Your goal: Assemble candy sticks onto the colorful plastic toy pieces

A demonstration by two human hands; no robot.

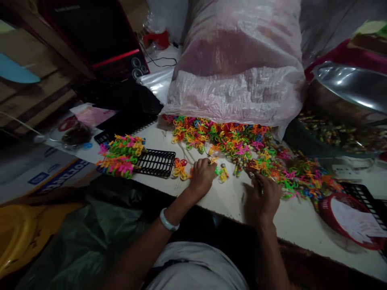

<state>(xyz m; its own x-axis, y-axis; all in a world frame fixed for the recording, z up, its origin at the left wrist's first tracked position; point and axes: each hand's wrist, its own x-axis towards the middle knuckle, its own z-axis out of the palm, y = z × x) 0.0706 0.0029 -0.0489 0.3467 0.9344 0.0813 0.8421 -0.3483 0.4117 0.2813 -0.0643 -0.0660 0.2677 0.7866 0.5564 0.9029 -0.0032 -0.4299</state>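
Note:
A heap of small neon plastic pieces [229, 139] in orange, green, pink and yellow spreads across the white table [296, 221]. My left hand [202, 175], with a pale bangle on the wrist, rests at the heap's near edge, fingers curled over a few pieces. My right hand [262, 196] lies beside it on the table, fingers bent together at the heap's edge; what they pinch is too dim to make out. A black slotted rack [155, 162] lies left of my left hand, with a row of the neon pieces [121, 156] stacked on its left end.
A big translucent plastic sack [238, 60] fills the back of the table. A red basket [353, 221] with paper sits at the right, next to a second black rack [364, 195]. A dark bowl of small items [338, 137] is behind. A black speaker [99, 36] stands back left.

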